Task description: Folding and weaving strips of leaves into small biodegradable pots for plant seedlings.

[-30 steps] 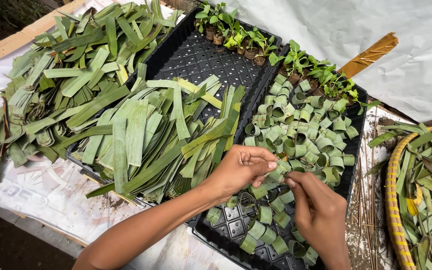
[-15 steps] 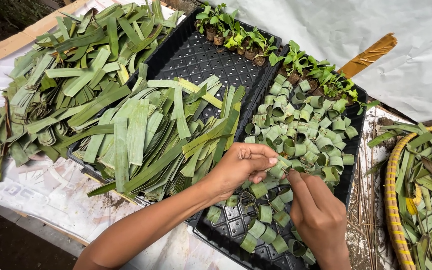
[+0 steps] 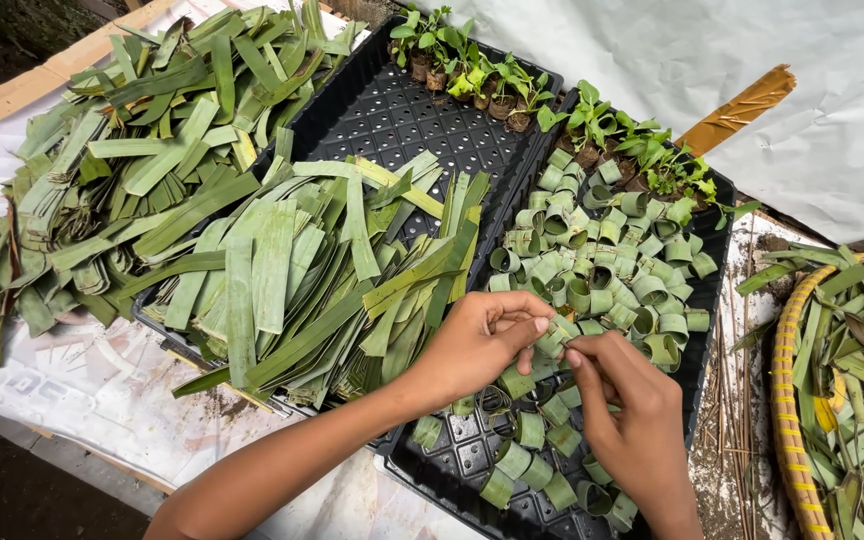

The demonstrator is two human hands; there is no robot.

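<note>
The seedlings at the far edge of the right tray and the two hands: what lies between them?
In the head view, a heap of rolled leaf rings fills the black tray between the seedlings and both hands, left and right.

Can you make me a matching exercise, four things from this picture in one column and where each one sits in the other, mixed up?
Things:
1. seedlings
2. woven basket
3. flat leaf strips
4. rolled leaf ring

Places:
A. pinched between left hand and right hand
B. far end of the black trays
C. right edge of view
D. piled left of the hands

Pairs: 1-B, 2-C, 3-D, 4-A
</note>
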